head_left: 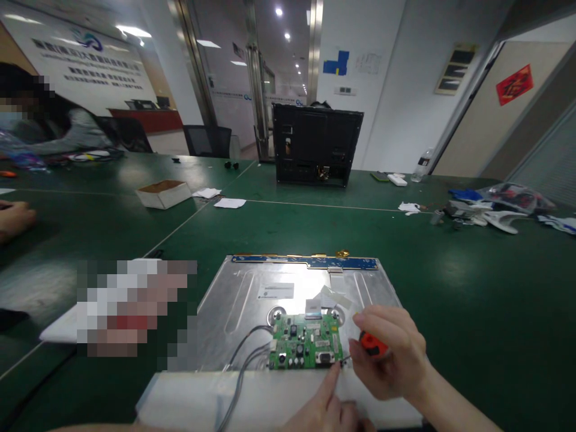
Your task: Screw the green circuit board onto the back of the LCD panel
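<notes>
A metal-backed display panel (252, 300) lies face down on the table, its near edge on a white foam block (189, 396). On the panel sits a green circuit board (307, 339) with grey cables (243, 372) on its left. My right hand (396, 354) grips a screwdriver with a red and black handle (372, 345). Its thin shaft points left to the board's lower right corner. My left hand (328, 405) stretches its index finger to that same corner; its other fingers are curled. A screw there is too small to make out.
Behind the panel a black monitor housing (315, 144) stands upright. A white open box (164, 195) and paper scraps (230, 203) lie further left. A person (58, 120) sits at the far left, with another hand (15, 219) nearby. Plastic bags and scraps (490, 210) lie at right, near a bottle (422, 166).
</notes>
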